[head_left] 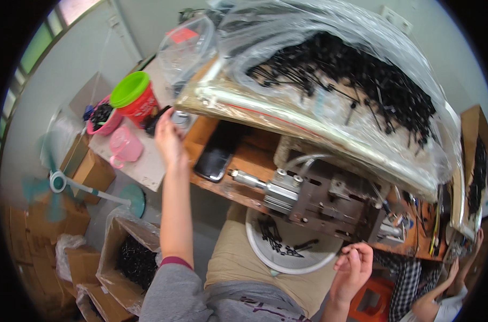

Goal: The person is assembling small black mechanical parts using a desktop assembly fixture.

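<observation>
Black plastic parts (356,75) under crinkled film, left hand (169,137) outstretched

1. A wooden workbench (244,161) carries a metal pneumatic machine (319,196) near its front edge.
2. A dark phone (214,155) lies left of the machine.
3. A plastic-covered tray (329,80) of black parts, apparently raised, spans the back.

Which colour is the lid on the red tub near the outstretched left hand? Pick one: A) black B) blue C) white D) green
D: the red tub carries a bright green lid, standing just left of the left hand at the far side of the bench, beside a pink cup.
</observation>
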A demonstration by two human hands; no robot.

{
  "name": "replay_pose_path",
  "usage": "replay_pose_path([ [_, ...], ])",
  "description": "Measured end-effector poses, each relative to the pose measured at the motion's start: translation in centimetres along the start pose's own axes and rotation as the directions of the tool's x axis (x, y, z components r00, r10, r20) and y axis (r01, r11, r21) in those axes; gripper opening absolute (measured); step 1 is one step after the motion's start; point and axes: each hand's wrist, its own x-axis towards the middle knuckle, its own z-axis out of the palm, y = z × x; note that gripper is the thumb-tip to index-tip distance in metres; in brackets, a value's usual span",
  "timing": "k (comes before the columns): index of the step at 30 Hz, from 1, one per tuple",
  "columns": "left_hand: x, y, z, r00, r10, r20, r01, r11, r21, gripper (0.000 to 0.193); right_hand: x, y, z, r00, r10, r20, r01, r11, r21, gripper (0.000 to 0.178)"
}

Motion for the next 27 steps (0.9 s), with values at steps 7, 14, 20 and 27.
replay_pose_path([
  [7, -16.7, 9.1, 5.0, 0.817, -0.286, 0.501, 0.313, 0.949, 0.031, 0.071, 1.3, 0.5, -0.1, 0.976, 0.126, 0.179, -0.122, 0.992, -0.035, 0.021],
  [14, -24.3, 10.0, 7.9, 0.4, -0.215, 0.891, -0.158, 0.941, 0.298, 0.036, 2.5, 0.3, 1.1, 0.91, 0.25, 0.331, -0.275, 0.961, 0.028, 0.016],
  [20, -25.6, 8.2, 8.5, 0.184, -0.004, 0.983, -0.441, 0.894, 0.086, 0.025, 3.1, -0.3, 1.3, 0.894, 0.232, 0.383, -0.269, 0.962, 0.044, 0.02],
  [27, -25.9, 8.3, 8.4, 0.129, 0.047, 0.991, -0.515, 0.857, 0.026, 0.023, 3.2, -0.1, 0.3, 0.856, 0.208, 0.474, -0.272, 0.96, 0.071, 0.02],
])
